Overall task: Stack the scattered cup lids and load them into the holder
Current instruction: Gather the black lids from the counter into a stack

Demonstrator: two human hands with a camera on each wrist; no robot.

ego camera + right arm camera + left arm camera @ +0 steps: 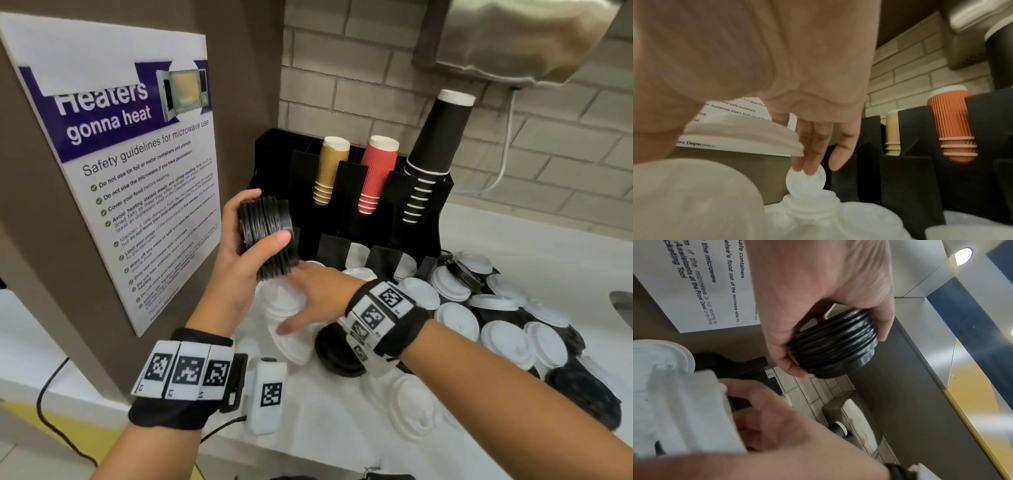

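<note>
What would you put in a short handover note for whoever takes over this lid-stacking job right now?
Left hand: grips a stack of black lids, held on its side above the counter.
Right hand: reaching among white lids in front of the holder; fingertips touch a small white lid. A firm grasp is not visible.
Holder: its upper slots carry gold, red and black cups; some white lids sit in the lower front slots.
Done: one black stack gathered.
Left: load that stack, then stack and load the many white and black lids scattered on the counter to the right.
</note>
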